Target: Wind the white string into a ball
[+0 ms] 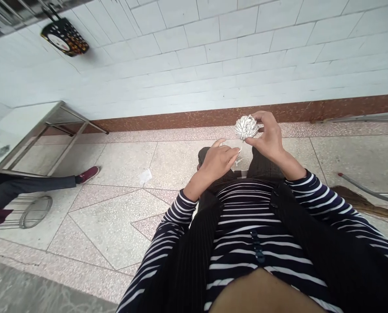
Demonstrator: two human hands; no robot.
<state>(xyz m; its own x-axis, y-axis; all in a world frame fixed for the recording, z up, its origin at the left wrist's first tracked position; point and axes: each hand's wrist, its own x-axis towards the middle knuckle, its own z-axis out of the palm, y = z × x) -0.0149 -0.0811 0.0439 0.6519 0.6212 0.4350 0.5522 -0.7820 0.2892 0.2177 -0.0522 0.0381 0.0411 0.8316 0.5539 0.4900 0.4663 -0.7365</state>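
Note:
A round white bundle of twisted cord (246, 127), coiled like a rosette, is held above my lap. My right hand (269, 137) grips it from the right side, with the thumb below and the fingers curled around its edge. Just below and left of the bundle, my left hand (218, 160) pinches a thin white strand (240, 150) between thumb and fingertip. That strand seems to run up to the bundle's underside. Some loose white bits (238, 161) show between my knees, too small to make out.
A white-tiled wall (213, 56) rises in front. At left stand a metal-framed table (47, 111) and a wire-legged stool (35, 212), with another person's leg (44, 184) beside them. Paper (145, 176) lies on the floor. A dark patterned bag (65, 37) hangs on the wall.

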